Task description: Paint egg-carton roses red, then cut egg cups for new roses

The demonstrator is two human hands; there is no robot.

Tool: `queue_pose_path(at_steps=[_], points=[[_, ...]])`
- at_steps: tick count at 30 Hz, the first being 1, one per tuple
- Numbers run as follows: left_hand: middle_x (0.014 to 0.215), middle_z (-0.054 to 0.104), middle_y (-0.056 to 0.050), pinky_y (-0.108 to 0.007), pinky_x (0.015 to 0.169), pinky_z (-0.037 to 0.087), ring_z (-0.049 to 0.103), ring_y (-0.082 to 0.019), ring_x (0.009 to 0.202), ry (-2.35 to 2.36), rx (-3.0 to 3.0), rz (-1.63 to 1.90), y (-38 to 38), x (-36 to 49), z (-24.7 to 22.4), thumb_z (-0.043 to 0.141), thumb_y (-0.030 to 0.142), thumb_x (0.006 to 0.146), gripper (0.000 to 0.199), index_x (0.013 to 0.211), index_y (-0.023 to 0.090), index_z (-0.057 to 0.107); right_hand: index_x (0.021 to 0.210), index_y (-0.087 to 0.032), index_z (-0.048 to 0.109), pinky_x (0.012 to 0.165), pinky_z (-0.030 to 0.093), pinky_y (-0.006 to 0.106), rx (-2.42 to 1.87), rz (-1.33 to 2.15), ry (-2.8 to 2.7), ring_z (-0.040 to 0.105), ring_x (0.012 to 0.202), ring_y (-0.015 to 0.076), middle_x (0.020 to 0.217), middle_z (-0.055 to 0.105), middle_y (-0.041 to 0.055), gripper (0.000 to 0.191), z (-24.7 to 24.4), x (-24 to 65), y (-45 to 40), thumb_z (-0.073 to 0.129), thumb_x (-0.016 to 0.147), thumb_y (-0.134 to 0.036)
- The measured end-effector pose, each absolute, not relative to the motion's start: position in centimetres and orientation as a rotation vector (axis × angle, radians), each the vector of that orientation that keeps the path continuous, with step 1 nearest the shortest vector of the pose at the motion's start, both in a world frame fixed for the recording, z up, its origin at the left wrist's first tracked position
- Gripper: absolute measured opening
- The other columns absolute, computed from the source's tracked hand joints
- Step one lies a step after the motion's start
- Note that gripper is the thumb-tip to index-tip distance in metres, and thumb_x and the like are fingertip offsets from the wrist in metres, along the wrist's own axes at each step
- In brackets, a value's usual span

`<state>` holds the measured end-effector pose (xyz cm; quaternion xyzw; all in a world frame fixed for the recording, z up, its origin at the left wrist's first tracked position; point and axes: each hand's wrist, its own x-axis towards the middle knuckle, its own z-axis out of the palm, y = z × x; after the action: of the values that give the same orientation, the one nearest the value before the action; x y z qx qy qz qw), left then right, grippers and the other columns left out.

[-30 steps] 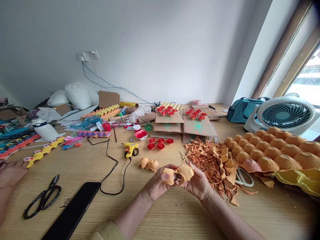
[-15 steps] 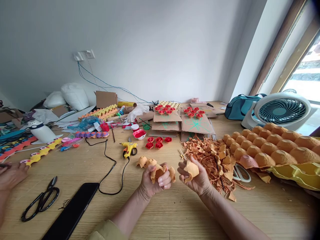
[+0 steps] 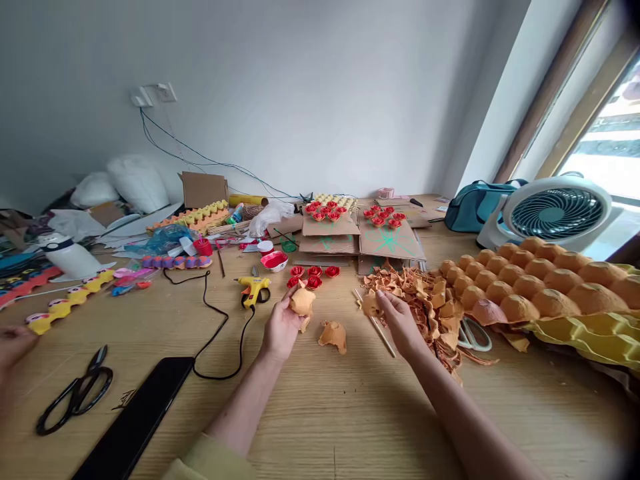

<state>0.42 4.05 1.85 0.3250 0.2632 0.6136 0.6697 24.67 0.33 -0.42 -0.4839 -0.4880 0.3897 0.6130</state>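
Near the middle of the table, my left hand (image 3: pixel 281 327) is closed on orange egg-carton cups (image 3: pixel 303 303), partly in front of the red paper roses (image 3: pixel 314 281). Another cut cup (image 3: pixel 333 335) lies on the wood between my hands. Over the left edge of the orange scrap pile (image 3: pixel 420 300), my right hand (image 3: pixel 400 317) pinches an orange carton piece (image 3: pixel 370 305). A thin pale stick (image 3: pixel 383 337) lies just below it.
A yellow glue gun (image 3: pixel 254 291) with a black cord, black scissors (image 3: pixel 77 393) and a black phone (image 3: pixel 135 420) lie left. Egg trays (image 3: pixel 540 280) and a white fan (image 3: pixel 555 210) stand right. Another person's hand (image 3: pixel 15 343) is at the left edge.
My left hand has moved left and up with cups in it, leaving one cup on the table. My right hand has moved to the scrap pile's edge. The view has shifted slightly.
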Motion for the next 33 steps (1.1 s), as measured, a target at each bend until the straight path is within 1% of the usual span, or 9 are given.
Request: queue_pose_path(at_steps=[2,4,8,11,14,17,25,30,33], points=[[0.111,0.07,-0.006,-0.026,0.074,0.052,0.064,-0.018,0.095,0.671,0.819,1.404,4.3,0.3,1.7,0.069,0.023,0.076,0.031,0.107,0.02,0.071,0.069,-0.022,0.054,0.059,0.037,0.027,-1.224,0.727,-1.189,0.045,0.06,0.0147,0.063,0.053,-0.0024,0.049,-0.4,25.7,0.6,0.056,0.09,-0.066],[0.107,0.07,-0.005,-0.024,0.075,0.051,0.064,-0.016,0.093,0.746,0.953,1.398,4.4,0.5,1.2,0.071,0.022,0.075,0.038,0.113,0.021,0.07,0.066,-0.023,0.049,0.061,0.036,0.028,-1.317,0.535,-1.256,0.043,0.063,0.0156,0.064,0.049,-0.0023,0.047,-0.5,26.4,0.9,0.055,0.092,-0.062],[0.095,0.069,-0.003,-0.027,0.078,0.05,0.064,-0.017,0.088,0.9,1.301,1.43,4.1,1.1,0.0,0.069,0.027,0.082,0.039,0.12,0.021,0.064,0.076,-0.022,0.061,0.08,0.042,0.035,-1.444,0.206,-1.413,0.054,0.084,0.0222,0.087,0.062,0.0058,0.03,-0.9,26.9,1.2,0.054,0.094,-0.045],[0.093,0.067,-0.004,-0.032,0.084,0.049,0.064,-0.02,0.089,1.017,1.632,1.491,3.7,1.6,-0.9,0.064,0.023,0.085,0.024,0.109,0.021,0.064,0.083,-0.021,0.068,0.092,0.042,0.04,-1.529,0.037,-1.521,0.058,0.098,0.0257,0.104,0.067,0.0105,0.021,-1.6,26.8,1.4,0.054,0.093,-0.033],[0.088,0.067,-0.005,-0.035,0.086,0.046,0.061,-0.022,0.087,1.043,1.852,1.473,3.3,2.1,-1.4,0.062,0.015,0.082,0.009,0.086,0.022,0.065,0.083,-0.02,0.071,0.097,0.041,0.042,-1.628,-0.092,-1.608,0.058,0.105,0.0277,0.113,0.068,0.0121,0.019,-2.3,26.7,1.4,0.055,0.092,-0.025],[0.082,0.067,-0.006,-0.038,0.087,0.043,0.058,-0.026,0.087,1.002,1.956,1.383,3.1,2.5,-1.5,0.058,0.009,0.081,0.018,0.072,0.024,0.066,0.087,-0.02,0.074,0.096,0.041,0.045,-1.713,-0.185,-1.67,0.057,0.108,0.03,0.119,0.068,0.0137,0.019,-2.7,26.5,1.4,0.056,0.092,-0.022],[0.101,0.074,-0.011,-0.05,0.104,0.037,0.056,-0.034,0.104,0.903,1.967,1.247,3.1,3.4,-1.7,0.06,0.017,0.086,0.022,0.094,0.027,0.078,0.1,-0.022,0.073,0.099,0.04,0.044,-1.765,-0.272,-1.796,0.056,0.114,0.0302,0.124,0.069,0.0123,0.017,-2.7,25.8,0.9,0.059,0.095,-0.03],[0.117,0.072,-0.012,-0.054,0.112,0.035,0.057,-0.034,0.117,0.92,2.016,1.254,2.5,3.3,-1.3,0.06,0.018,0.089,0.027,0.108,0.026,0.076,0.122,-0.019,0.068,0.104,0.038,0.047,-1.711,-0.27,-1.748,0.056,0.12,0.0314,0.135,0.064,0.0139,0.033,-1.7,25.7,0.6,0.046,0.102,-0.032],[0.131,0.068,-0.012,-0.052,0.118,0.032,0.054,-0.033,0.129,0.887,1.996,1.356,1.8,3.6,-0.4,0.059,0.022,0.092,0.031,0.12,0.025,0.072,0.136,-0.02,0.061,0.109,0.037,0.049,-1.492,-0.12,-1.68,0.054,0.128,0.0307,0.139,0.062,0.0139,0.041,-0.6,24.6,-0.3,0.037,0.105,-0.031]])
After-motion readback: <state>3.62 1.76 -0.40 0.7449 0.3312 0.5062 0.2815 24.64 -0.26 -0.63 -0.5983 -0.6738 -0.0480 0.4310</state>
